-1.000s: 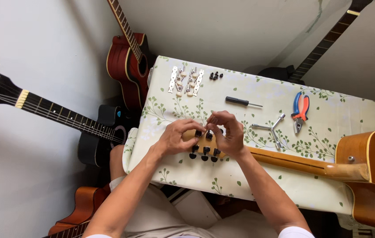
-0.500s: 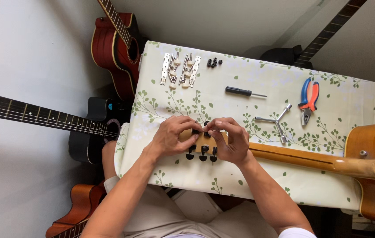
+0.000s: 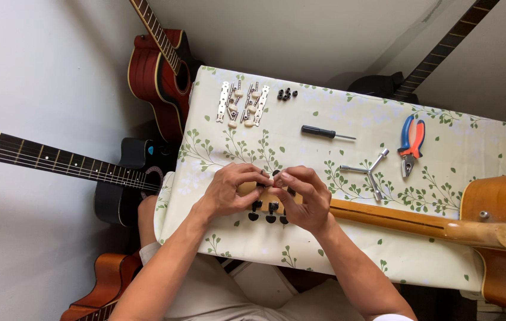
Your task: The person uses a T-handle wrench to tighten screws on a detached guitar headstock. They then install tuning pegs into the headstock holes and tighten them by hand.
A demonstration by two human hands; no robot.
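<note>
Covered with a pale cloth printed with green leafy sprigs, the desk (image 3: 324,160) is seen from above, ringed by guitars against grey walls. At its near edge, a guitar headstock (image 3: 268,199) is held between both hands. The left hand (image 3: 229,191) is curled over its end, fingers pressed together at the top; the right hand (image 3: 303,199) meets it fingertip to fingertip, pinching something too small to identify. Black tuning pegs (image 3: 268,211) are seen below the fingers. The neck (image 3: 401,220) runs right to the guitar body (image 3: 505,232) at the right edge. Farther back lie a three-way wrench (image 3: 369,172), a screwdriver (image 3: 324,133), pliers (image 3: 411,142), metal tuner strips (image 3: 242,104) and small black parts (image 3: 287,94).
</note>
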